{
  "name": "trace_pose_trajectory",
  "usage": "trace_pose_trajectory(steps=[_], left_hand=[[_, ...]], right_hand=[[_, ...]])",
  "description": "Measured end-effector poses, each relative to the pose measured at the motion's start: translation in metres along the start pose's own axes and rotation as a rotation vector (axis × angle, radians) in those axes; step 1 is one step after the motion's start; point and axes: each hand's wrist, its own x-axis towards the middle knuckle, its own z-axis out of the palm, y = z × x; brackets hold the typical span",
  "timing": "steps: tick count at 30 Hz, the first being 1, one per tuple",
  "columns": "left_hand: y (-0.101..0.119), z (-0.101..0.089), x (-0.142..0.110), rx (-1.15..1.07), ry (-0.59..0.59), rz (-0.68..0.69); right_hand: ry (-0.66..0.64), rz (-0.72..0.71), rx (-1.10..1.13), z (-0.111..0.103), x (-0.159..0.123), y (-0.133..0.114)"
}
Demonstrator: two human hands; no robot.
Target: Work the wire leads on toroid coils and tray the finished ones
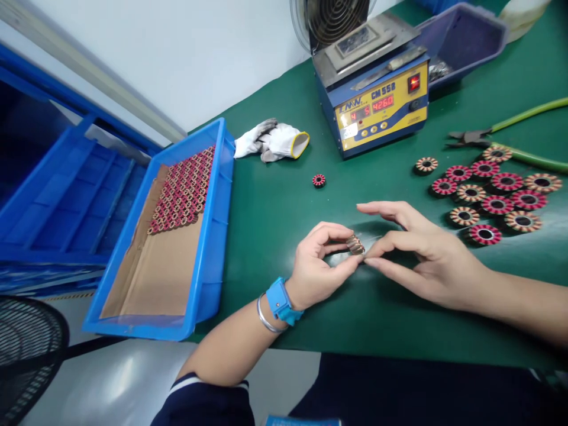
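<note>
Thumb and fingers of my left hand (pixel 313 260) are closed on a small copper-wound motor stator (pixel 355 244), tilted on its side just above the green table. My right hand (pixel 432 260) meets it from the right, with thumb and a fingertip pinched together at the stator's lower edge. What that pinch holds is too small to make out. The right index finger is stretched out above. Beyond my hands, a single red-topped stator (pixel 318 180) lies on the table. Several more stators (pixel 496 205), red or copper-coloured on top, stand grouped to the right of my right hand.
At left, a blue bin (pixel 225 195) lined with cardboard holds rows of stators. White gloves (pixel 275 141) lie beside it. A solder pot (pixel 377 89) with a lit display stands at the back, beside a purple bin (pixel 470 44). Green-handled cutters (pixel 473 139) lie at right.
</note>
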Motion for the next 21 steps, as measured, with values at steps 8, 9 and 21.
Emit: trace_pose_trajectory(steps=[8, 9, 21], left_hand=[[0.0051, 0.0013, -0.0004, -0.035, -0.046, -0.051], [0.0053, 0.0014, -0.0004, -0.028, -0.046, -0.063], [0.0049, 0.0015, -0.0007, -0.049, -0.062, -0.149]], right_hand=[[0.009, 0.133, 0.064, -0.0046, 0.0035, 0.0088], [-0.005, 0.152, 0.063, -0.0042, 0.0047, 0.0092], [-0.048, 0.211, 0.082, -0.0029, 0.0080, 0.0061]])
